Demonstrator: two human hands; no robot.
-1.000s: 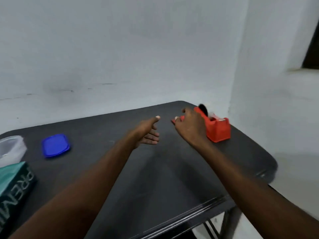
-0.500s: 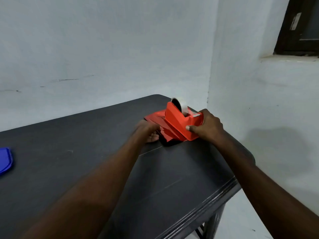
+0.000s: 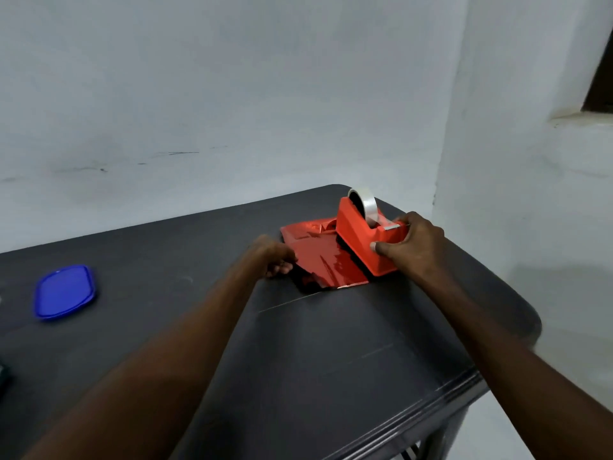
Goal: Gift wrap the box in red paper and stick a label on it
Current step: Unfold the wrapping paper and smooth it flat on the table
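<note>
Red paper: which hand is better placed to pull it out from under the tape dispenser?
Left. The left hand already grips the red paper's near-left edge, while the right hand holds the tape dispenser, tilted up on the sheet.

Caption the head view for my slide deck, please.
Right hand tilts tape dispenser; left hand pinches red paper.

Plain room, likely home: bare white walls (image 3: 232,94), dark desk (image 3: 315,360) in corner, window ledge (image 3: 577,116) at right.
</note>
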